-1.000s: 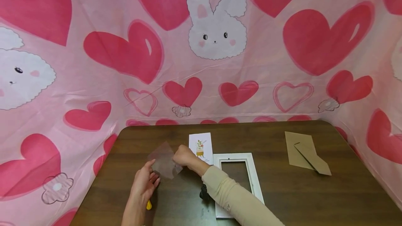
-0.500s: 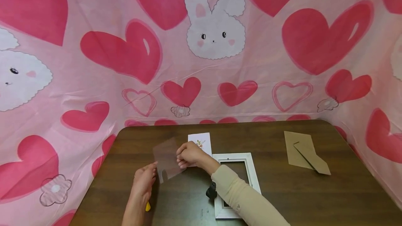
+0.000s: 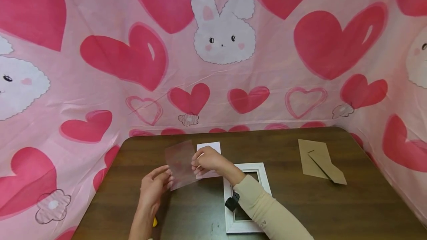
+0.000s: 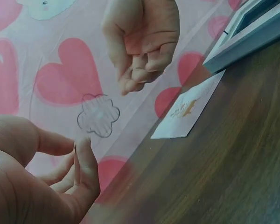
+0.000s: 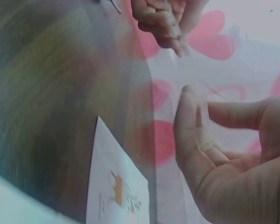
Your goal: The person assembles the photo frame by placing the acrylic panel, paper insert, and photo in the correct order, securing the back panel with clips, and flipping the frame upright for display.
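Note:
A clear plastic sheet is held up over the table between my two hands. My left hand pinches its left edge between thumb and fingers; the left wrist view shows that pinch on the left hand close up. At the opposite edge my right hand pinches the sheet, and in the right wrist view the right hand has thumb and fingers close together. Behind the right hand lies a white card with a printed plant picture, partly covered. A white picture frame lies under my right forearm.
A brown frame backing with its stand lies at the right of the table. Something small and yellow shows beside my left wrist. A black device sits at my right wrist, over the frame. Pink heart-patterned cloth hangs behind.
The sheet has been raised and turned more upright. My right hand has gone from its near right corner to the right edge, moving up and right. The left hand has moved slightly up.

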`<state>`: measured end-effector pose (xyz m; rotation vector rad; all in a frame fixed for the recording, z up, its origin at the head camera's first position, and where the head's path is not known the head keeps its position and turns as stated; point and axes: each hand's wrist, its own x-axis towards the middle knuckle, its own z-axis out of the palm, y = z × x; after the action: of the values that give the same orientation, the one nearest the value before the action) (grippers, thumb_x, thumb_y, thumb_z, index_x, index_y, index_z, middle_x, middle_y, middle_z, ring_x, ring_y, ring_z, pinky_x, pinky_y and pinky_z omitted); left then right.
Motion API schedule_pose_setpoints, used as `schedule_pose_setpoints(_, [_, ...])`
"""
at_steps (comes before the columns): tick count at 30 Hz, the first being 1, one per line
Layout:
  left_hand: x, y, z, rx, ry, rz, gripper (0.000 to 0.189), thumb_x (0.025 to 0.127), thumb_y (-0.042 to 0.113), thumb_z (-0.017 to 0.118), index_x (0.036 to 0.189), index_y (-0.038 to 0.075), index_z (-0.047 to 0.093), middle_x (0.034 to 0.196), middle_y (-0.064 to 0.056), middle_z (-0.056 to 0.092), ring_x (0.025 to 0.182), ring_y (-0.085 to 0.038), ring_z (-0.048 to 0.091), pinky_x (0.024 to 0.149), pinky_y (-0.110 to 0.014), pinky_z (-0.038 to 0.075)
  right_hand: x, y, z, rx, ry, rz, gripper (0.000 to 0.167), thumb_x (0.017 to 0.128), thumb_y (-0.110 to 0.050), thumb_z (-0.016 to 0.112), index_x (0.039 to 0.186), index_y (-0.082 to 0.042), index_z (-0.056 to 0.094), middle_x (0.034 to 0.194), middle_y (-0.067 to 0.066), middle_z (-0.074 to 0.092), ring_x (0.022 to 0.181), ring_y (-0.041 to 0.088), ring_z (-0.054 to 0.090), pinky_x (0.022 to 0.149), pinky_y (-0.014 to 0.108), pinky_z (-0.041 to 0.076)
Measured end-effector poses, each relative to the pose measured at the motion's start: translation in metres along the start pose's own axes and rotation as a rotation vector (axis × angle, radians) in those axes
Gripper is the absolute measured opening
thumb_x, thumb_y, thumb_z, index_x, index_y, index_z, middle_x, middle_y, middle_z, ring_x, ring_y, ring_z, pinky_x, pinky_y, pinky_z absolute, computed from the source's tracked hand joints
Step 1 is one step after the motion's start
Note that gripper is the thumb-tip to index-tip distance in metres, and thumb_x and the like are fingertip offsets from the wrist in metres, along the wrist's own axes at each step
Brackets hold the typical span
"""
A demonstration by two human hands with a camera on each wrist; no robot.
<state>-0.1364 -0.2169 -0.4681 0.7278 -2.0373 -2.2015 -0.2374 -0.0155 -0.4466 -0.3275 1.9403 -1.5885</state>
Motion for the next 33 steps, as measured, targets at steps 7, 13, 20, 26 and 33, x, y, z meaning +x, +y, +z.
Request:
schedule_pose_setpoints(7, [-0.004,0.004,0.017,-0.011,-0.064,0.017,0.039,0.102,0.004,0.065,0.138,-0.008,0.057,0.083,0.007,0.074,0.074,-0.006,0.071,0.072,-0.021,0.061,-0.017,0.004,-0.029,-0.056,0.032,-0.030,0.017,0.098,-0.005,0.064,0.112,0.005,0.067,0.085,0.013,0.074,0.063,0.014,0.068,0.065,0.032,0.063])
schedule_pose_setpoints(13, [-0.008,0.005,0.037,0.017,-0.117,0.008,0.037,0.101,0.008,0.068,0.134,-0.005,0.061,0.089,-0.001,0.075,0.077,-0.012,0.071,0.073,-0.022,0.061,-0.031,0.007,-0.052,-0.054,0.074,-0.049,0.026,0.097,-0.004,0.066,0.120,0.008,0.063,0.089,0.017,0.076,0.064,0.015,0.068,0.064,0.028,0.062])
schedule_pose_setpoints(20, [-0.013,0.002,0.059,0.049,-0.196,0.002,0.037,0.102,0.010,0.067,0.135,-0.005,0.059,0.096,-0.008,0.078,0.075,-0.015,0.070,0.071,-0.023,0.060,-0.053,0.012,-0.073,-0.063,0.127,-0.070,0.030,0.098,-0.002,0.066,0.124,0.012,0.058,0.093,0.021,0.074,0.064,0.014,0.065,0.067,0.033,0.063])
schedule_pose_setpoints(26, [-0.017,-0.004,0.071,0.056,-0.233,-0.016,0.038,0.101,0.008,0.067,0.135,-0.006,0.057,0.099,-0.009,0.078,0.072,-0.015,0.069,0.067,-0.023,0.059,-0.067,0.024,-0.082,-0.058,0.117,-0.061,0.028,0.099,-0.002,0.065,0.122,0.011,0.057,0.100,0.028,0.075,0.067,0.014,0.068,0.070,0.035,0.064])
schedule_pose_setpoints(33, [-0.018,-0.002,0.085,0.077,-0.318,-0.005,0.040,0.101,0.010,0.067,0.135,-0.008,0.056,0.101,-0.013,0.077,0.073,-0.017,0.070,0.069,-0.024,0.061,-0.079,0.032,-0.099,-0.041,0.141,-0.055,0.029,0.100,-0.003,0.064,0.124,0.011,0.057,0.106,0.029,0.074,0.071,0.016,0.072,0.069,0.030,0.063])
